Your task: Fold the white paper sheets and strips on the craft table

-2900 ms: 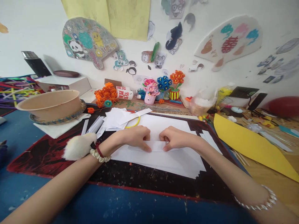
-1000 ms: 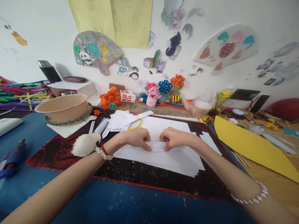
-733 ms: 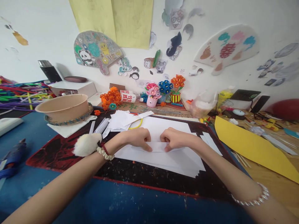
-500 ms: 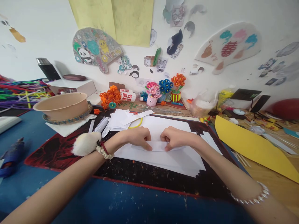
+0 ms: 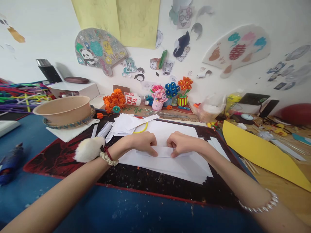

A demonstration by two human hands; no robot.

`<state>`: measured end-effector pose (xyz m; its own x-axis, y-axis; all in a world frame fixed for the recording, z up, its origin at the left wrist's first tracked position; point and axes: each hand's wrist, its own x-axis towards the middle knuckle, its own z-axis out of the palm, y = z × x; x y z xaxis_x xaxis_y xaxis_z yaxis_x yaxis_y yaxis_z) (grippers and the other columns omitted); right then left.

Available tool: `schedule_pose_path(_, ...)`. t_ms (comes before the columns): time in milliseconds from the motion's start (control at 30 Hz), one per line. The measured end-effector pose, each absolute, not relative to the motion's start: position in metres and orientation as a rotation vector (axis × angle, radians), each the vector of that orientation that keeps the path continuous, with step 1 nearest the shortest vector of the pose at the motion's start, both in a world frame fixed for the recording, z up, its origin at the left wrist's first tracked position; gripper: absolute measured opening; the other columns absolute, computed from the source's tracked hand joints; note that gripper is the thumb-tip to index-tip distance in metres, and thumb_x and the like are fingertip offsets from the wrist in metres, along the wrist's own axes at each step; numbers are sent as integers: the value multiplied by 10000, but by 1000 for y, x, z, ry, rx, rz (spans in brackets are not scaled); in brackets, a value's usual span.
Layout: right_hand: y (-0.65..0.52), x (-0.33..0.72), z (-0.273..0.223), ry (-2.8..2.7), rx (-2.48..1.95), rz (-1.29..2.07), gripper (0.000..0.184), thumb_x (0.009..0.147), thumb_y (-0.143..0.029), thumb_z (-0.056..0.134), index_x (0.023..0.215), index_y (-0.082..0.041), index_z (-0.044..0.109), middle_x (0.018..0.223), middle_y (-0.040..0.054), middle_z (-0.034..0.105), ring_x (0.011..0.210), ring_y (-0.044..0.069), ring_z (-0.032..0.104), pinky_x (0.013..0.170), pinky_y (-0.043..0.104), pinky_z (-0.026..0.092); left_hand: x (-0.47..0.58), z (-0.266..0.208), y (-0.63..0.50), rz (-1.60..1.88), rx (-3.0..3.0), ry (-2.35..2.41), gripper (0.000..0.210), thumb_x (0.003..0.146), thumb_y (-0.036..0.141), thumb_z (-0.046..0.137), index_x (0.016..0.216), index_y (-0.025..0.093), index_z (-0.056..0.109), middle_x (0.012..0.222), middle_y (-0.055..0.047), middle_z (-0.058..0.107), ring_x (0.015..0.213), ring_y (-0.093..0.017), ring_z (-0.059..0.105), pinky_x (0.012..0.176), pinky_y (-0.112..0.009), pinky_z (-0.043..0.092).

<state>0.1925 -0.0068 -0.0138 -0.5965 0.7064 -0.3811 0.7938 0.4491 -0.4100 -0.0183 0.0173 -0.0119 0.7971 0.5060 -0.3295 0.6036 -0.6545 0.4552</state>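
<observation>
A narrow white paper strip (image 5: 163, 152) stretches between my two hands, just above a stack of white sheets (image 5: 189, 170). My left hand (image 5: 143, 142) pinches its left part, thumb on the near side and fingers curled. On the right part, my right hand (image 5: 181, 143) grips in the same way, its fingers bent under. The ends of the strip are partly hidden behind the hands. Beyond my left hand lie loose cut paper pieces (image 5: 125, 124) and a yellow ring-shaped piece (image 5: 143, 128), partly covered by paper.
A beige basin (image 5: 63, 111) stands at the left on a woven ring. Folded paper strips (image 5: 105, 130) lie near my left wrist. Yellow card (image 5: 262, 155) covers part of the right side. Pipe-cleaner flowers in pots (image 5: 157, 104) line the wall. A blue glue gun (image 5: 11, 165) sits far left.
Both hands keep their hold on the paper strip in almost the same place. The view has shifted very slightly; nothing else visibly moves.
</observation>
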Motion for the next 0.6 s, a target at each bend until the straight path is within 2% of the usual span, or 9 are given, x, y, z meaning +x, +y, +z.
schedule_pose_path(600,-11,188,-12,2500,1356,-766,238,599,-258,721,597,-194,492,618,-36,468,642,138,425,526,250,255,-17,-9,15,-272,2401,869,252,699,406,644,695,158,604,655,13,565,551,-119,437,503,-256,252)
